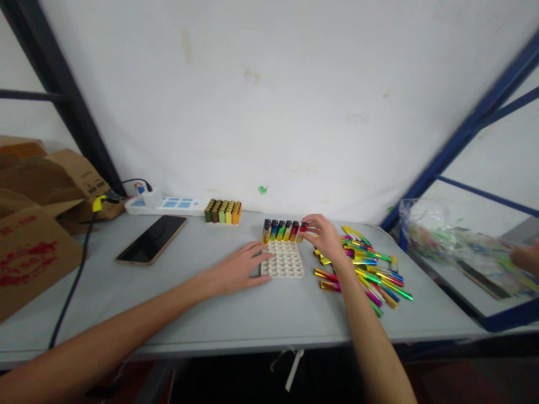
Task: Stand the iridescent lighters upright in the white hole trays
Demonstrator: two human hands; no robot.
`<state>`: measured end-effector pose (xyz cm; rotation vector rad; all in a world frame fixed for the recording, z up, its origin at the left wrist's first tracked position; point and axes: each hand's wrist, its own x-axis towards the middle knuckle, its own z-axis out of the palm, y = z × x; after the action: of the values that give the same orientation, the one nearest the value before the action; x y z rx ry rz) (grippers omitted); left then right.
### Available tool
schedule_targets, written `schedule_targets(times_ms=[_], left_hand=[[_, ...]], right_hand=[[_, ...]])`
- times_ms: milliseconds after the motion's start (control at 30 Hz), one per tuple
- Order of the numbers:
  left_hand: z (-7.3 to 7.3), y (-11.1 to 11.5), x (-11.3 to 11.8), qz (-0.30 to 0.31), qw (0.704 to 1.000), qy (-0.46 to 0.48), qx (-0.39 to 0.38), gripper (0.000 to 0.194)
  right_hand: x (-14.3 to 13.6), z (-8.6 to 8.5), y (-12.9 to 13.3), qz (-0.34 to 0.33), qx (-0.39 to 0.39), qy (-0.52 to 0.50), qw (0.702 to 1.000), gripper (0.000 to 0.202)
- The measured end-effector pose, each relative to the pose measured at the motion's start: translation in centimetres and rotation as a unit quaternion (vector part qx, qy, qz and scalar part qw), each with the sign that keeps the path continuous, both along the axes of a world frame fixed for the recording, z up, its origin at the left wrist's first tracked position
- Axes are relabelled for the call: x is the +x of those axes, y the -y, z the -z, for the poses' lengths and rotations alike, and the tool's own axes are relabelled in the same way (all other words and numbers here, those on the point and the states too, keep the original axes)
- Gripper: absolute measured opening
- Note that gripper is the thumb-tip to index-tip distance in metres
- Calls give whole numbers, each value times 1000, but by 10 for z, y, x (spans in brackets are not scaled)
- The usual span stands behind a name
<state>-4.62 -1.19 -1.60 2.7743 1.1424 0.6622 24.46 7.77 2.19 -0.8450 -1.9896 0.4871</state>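
A white tray with rows of round holes (283,264) lies on the grey table in front of me. Along its back edge stands a row of upright lighters (281,231) with black tops and coloured bodies. My left hand (244,269) rests flat beside the tray, fingers spread, their tips touching its left edge. At the right end of the row, my right hand (323,237) has its fingers closed on a red lighter (303,227). Right of the tray, partly behind my right forearm, lies a loose pile of shiny multicoloured lighters (379,275).
A block of upright yellow, green and brown lighters (223,212) stands by the wall. To the left are a phone (152,240), a power strip (177,206) and cardboard boxes (37,247). A blue metal frame (467,132) rises at right; beyond it, another person's hand (526,258) shows.
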Motion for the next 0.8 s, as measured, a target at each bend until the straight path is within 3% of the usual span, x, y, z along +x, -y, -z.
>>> schedule_targets(times_ms=[167,400,600,800], left_hand=[[-1,0,0,3,1000,6,3,48],[0,0,-1,5,1000,15,1,48],[-2,1,0,1,1000,4,4,47],[0,0,0,2,1000,7,9,46]], right_hand=[[-12,-5,9,-16,32,18,999,32],[-39,5,12,32,93,34,995,30],[-62,15,14,10,92,36,995,20],[-64,13,16,-5,87,60,994,20]])
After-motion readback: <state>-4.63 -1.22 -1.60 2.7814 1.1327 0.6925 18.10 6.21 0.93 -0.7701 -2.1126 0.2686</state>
